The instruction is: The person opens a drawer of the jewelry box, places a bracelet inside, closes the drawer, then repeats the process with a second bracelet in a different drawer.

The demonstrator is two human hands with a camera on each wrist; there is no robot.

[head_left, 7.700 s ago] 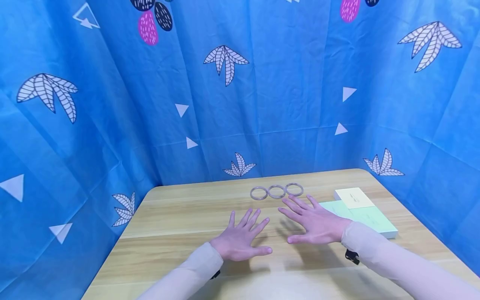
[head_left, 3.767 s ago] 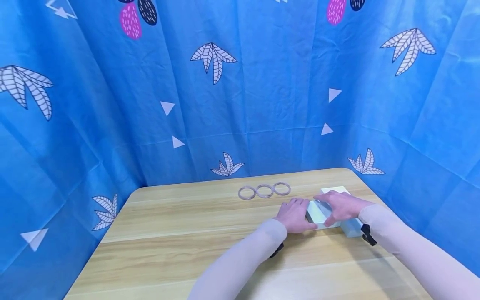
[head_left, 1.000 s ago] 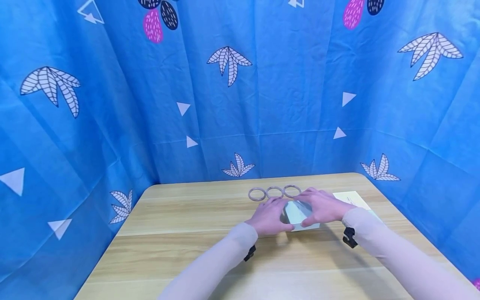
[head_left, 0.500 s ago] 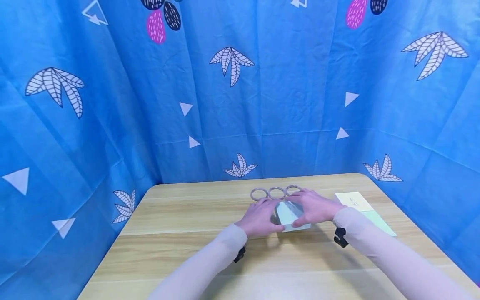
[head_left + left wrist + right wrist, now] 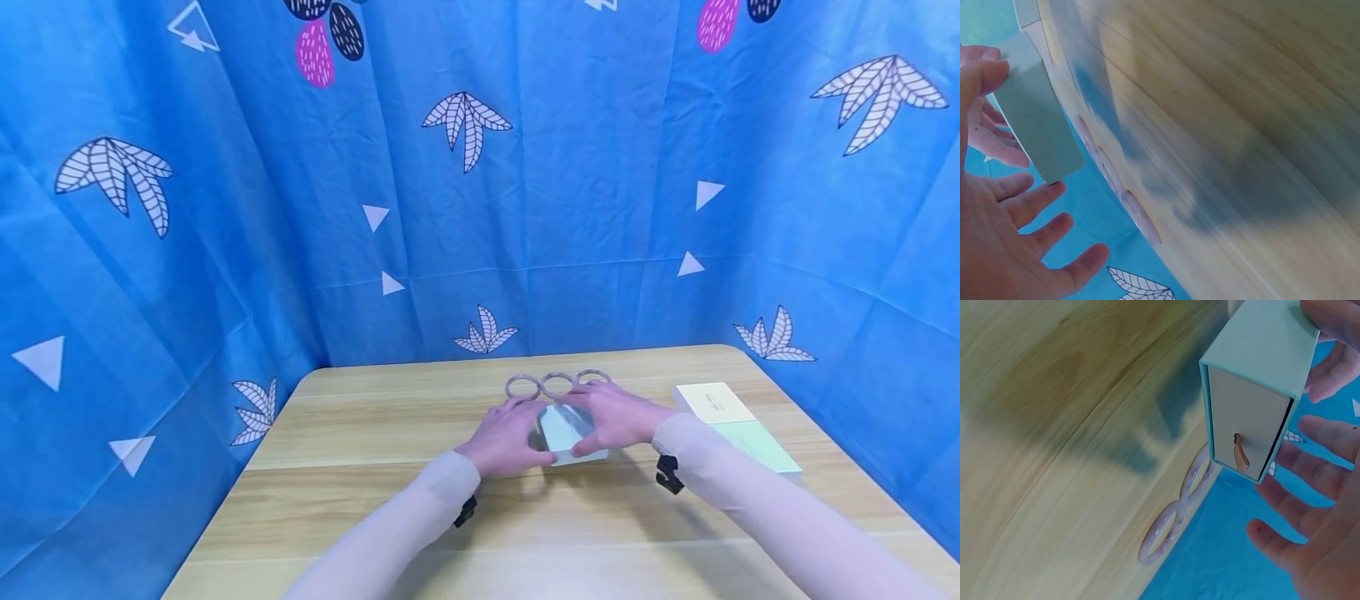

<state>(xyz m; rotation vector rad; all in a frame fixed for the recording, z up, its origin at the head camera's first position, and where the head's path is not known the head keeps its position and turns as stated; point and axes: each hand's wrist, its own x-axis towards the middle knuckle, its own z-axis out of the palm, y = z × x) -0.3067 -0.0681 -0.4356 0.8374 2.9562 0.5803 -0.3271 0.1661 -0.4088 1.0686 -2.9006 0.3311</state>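
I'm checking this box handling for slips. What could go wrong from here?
1. The mint box sits between the left hand and right hand; it could slip.
2. Its drawer end with the pull tab faces out, so the drawer might slide out.
3. The three bangles lie just beyond the fingers and could get knocked.

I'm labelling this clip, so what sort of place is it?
Probably a staged recording booth: a patterned blue cloth backdrop encloses a wooden table holding three bangles and a mint box.
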